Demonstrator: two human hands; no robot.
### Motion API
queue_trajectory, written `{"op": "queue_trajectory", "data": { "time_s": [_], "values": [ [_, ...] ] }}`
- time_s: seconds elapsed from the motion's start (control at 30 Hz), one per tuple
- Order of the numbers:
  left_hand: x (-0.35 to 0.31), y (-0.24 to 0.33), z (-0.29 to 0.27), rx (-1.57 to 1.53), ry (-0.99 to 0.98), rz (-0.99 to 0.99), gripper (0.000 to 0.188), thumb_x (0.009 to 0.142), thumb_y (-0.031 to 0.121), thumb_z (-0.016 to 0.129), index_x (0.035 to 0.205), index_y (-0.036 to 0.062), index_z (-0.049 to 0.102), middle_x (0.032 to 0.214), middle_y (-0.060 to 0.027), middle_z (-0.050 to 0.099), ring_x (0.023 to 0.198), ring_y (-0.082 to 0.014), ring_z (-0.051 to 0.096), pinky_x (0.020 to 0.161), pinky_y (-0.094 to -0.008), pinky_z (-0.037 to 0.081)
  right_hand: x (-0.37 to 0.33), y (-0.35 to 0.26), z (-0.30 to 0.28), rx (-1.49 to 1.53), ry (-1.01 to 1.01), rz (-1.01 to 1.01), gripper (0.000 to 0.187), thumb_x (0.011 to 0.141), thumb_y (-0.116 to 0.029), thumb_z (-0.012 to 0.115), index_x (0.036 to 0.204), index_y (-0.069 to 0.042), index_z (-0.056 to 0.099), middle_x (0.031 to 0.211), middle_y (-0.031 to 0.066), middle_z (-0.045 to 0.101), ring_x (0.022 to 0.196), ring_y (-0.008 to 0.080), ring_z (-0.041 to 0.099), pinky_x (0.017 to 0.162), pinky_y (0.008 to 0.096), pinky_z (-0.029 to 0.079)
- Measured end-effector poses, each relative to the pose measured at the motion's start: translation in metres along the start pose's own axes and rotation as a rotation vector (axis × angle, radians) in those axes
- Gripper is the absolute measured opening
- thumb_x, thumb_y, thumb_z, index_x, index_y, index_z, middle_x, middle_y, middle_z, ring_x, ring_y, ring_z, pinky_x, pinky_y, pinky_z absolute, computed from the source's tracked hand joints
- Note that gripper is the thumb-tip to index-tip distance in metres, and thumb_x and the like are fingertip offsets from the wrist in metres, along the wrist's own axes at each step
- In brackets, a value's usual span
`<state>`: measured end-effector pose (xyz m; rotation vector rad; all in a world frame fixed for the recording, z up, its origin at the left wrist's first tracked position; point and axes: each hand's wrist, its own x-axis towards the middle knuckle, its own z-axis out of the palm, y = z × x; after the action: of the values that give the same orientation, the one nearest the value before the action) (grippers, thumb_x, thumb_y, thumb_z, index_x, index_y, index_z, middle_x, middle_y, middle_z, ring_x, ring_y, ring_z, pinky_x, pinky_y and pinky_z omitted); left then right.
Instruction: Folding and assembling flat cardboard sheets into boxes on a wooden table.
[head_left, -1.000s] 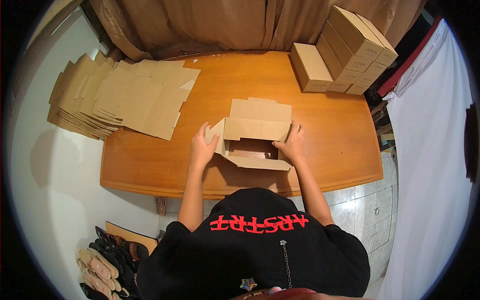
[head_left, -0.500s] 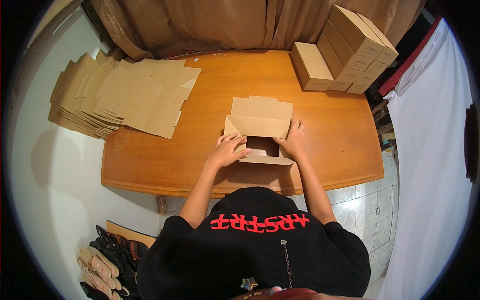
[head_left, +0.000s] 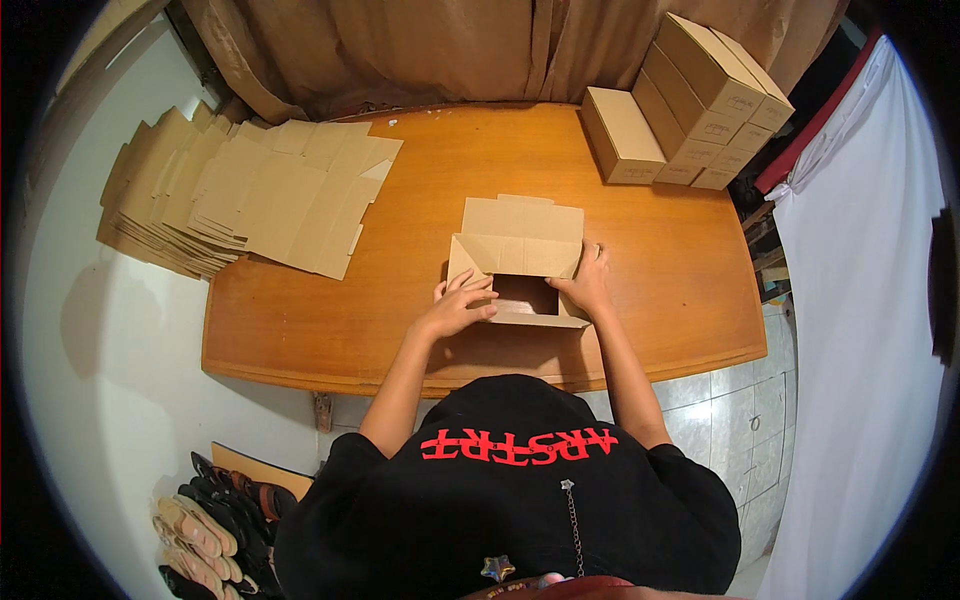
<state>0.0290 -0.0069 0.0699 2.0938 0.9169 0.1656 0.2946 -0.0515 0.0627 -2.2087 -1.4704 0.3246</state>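
Observation:
In front of me on the table a brown cardboard box (head_left: 523, 221) stands with its top open, its far lid flap raised and leaning back. My left hand (head_left: 458, 304) grips the box's left side, fingers over the side flap and bent toward the opening. On the right side, my right hand (head_left: 588, 281) holds the wall, its thumb at the opening and its fingers along the outside. Something pale and shiny, perhaps clear plastic, shows inside the box; its kind I cannot make out.
A pile of flattened cardboard boxes (head_left: 290, 190) covers the wooden table's (head_left: 660, 290) left end. Several closed cardboard boxes (head_left: 690, 110) are stacked at the far right. Behind the table hangs a brown curtain (head_left: 420, 50); a white cloth (head_left: 850, 280) hangs to the right. Sandals (head_left: 215, 520) are at lower left.
The fingers of my left hand have shifted slightly on the left flap. My right hand and the box have stayed nearly still.

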Motion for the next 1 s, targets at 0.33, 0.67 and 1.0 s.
{"op": "queue_trajectory", "data": {
  "time_s": [0.33,0.67,1.0],
  "values": [
    [0.015,0.004,-0.002,0.076,-0.050,-0.139,0.063,0.078,0.064,0.045,0.120,0.0181,0.057,0.139,0.0019,0.038,0.134,-0.0245,0.014,0.101,-0.0463,0.006,-0.002,-0.002,0.002,-0.048,0.018,-0.020,0.094,0.056,-0.039,0.079,0.129,-0.001,0.032,0.130,0.0283,0.027,0.113,0.0436,0.040,0.089,0.0457,0.042],
    [0.004,-0.012,0.001,-0.223,0.133,0.116,0.034,0.064,0.033,0.076,0.094,0.0208,0.068,0.136,-0.0056,0.042,0.132,-0.0310,0.023,0.106,-0.0463,0.021,0.021,0.043,0.014,0.539,-0.075,0.045,0.083,0.076,-0.049,0.060,0.134,0.001,0.031,0.134,0.0292,0.021,0.126,0.0416,0.027,0.104,0.0403,0.026],
    [0.040,0.011,0.029,0.110,0.812,-0.274,0.064,0.072,0.021,0.070,0.125,0.0093,0.037,0.129,-0.0193,0.037,0.120,-0.0362,0.033,0.099,-0.0450,0.031,0.000,0.012,0.003,0.161,0.005,-0.039,0.082,0.068,-0.034,0.071,0.132,0.001,0.033,0.134,0.0310,0.023,0.119,0.0449,0.035,0.097,0.0440,0.035]
  ]
}}
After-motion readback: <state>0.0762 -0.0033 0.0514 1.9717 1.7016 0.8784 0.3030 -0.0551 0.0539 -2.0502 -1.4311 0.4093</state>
